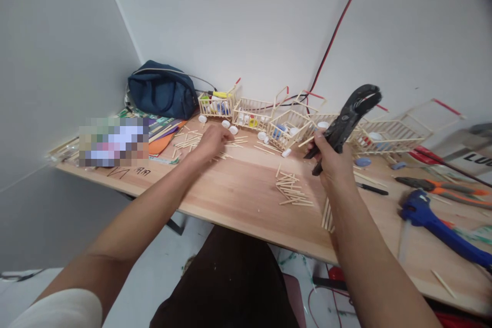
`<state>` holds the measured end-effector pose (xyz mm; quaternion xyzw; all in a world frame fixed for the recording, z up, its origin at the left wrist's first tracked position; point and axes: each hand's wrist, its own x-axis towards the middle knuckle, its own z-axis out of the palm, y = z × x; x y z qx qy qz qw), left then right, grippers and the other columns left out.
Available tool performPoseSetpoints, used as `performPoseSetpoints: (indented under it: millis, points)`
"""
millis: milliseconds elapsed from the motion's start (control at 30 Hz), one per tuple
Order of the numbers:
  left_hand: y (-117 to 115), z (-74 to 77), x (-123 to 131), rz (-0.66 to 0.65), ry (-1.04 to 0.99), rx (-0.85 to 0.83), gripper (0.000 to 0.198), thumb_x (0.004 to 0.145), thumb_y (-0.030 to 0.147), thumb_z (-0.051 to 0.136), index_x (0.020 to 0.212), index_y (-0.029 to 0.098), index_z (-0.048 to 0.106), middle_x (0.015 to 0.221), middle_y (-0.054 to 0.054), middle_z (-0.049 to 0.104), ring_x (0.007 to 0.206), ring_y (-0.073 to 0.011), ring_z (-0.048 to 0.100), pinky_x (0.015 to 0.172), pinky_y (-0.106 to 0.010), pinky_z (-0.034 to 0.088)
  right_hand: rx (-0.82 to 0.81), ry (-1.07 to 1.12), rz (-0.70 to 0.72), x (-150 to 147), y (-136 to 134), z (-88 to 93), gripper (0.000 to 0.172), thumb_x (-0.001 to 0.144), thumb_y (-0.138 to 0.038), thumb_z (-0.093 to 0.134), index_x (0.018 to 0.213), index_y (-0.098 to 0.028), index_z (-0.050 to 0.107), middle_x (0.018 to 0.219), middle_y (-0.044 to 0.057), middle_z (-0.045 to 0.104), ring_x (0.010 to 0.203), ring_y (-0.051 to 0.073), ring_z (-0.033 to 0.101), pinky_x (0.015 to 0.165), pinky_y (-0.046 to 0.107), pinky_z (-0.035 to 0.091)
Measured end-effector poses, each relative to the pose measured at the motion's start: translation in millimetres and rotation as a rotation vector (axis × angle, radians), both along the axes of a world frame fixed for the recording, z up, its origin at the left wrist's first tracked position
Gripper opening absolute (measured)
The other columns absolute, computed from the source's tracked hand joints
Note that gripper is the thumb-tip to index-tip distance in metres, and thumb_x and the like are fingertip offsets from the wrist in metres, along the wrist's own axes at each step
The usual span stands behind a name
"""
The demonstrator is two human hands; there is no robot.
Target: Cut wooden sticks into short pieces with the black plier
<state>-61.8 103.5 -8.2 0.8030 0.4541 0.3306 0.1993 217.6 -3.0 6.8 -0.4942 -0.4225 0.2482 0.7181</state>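
Observation:
My left hand (211, 142) reaches down among loose thin wooden sticks (188, 138) on the table. Its fingers are curled together over the sticks; what they pinch, if anything, is hidden. My right hand (333, 159) is closed round a black pliers-like tool (344, 120), raised above the table. The tool's curved end points up and right. A short wooden stick (306, 141) sticks out by my right thumb. Below and left of that hand lies a pile of short cut sticks (294, 189), with several longer sticks (327, 215) beside my right wrist.
Small stick-built carts (251, 111) with red-tipped handles line the wall. White bottle caps (233, 130) lie before them. A blue bag (163, 89) stands back left. To the right are orange-handled pliers (442, 184), a blue glue gun (442, 225) and a black pen (372, 188).

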Motion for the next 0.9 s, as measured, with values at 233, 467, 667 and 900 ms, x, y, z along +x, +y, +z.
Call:
performPoseSetpoints:
  millis: [233,467,667,900]
  points:
    - [-14,2.7,-5,0.039,0.096,0.020,0.029,0.069,0.009,0.053,0.087,0.014,0.076,0.085,-0.009,0.072,0.082,-0.0222,0.063,0.075,-0.031,0.045,-0.002,0.006,0.012,2,0,-1.8,0.037,0.063,-0.050,0.077,0.075,-0.020,0.059,0.060,-0.005,0.053,0.053,0.011,0.051,0.050,0.025,0.046]
    - [-9,-2.9,-12,0.036,0.206,0.067,0.007,0.068,0.013,0.066,0.071,0.016,0.072,0.075,-0.007,0.066,0.073,-0.0198,0.056,0.076,-0.032,0.040,0.002,-0.032,-0.009,3,1,-4.7,0.036,0.066,-0.050,0.076,0.076,-0.020,0.059,0.058,-0.005,0.053,0.052,0.012,0.051,0.051,0.025,0.045]
    - [-4,-7.1,-17,0.195,0.131,0.075,0.012,0.065,0.008,0.062,0.060,0.017,0.066,0.065,-0.006,0.064,0.077,-0.0217,0.055,0.079,-0.033,0.040,-0.008,-0.045,0.002,3,1,-4.5,0.035,0.066,-0.051,0.074,0.076,-0.021,0.058,0.060,-0.005,0.052,0.054,0.013,0.051,0.052,0.027,0.045]
    - [-16,26.8,-36,0.199,-0.111,0.041,0.019,0.074,0.017,0.060,0.087,0.013,0.074,0.085,-0.006,0.072,0.075,-0.0167,0.060,0.072,-0.026,0.043,-0.005,0.075,-0.006,2,2,-2.7,0.033,0.062,-0.042,0.079,0.075,-0.019,0.060,0.061,-0.001,0.053,0.054,0.013,0.050,0.052,0.029,0.044]
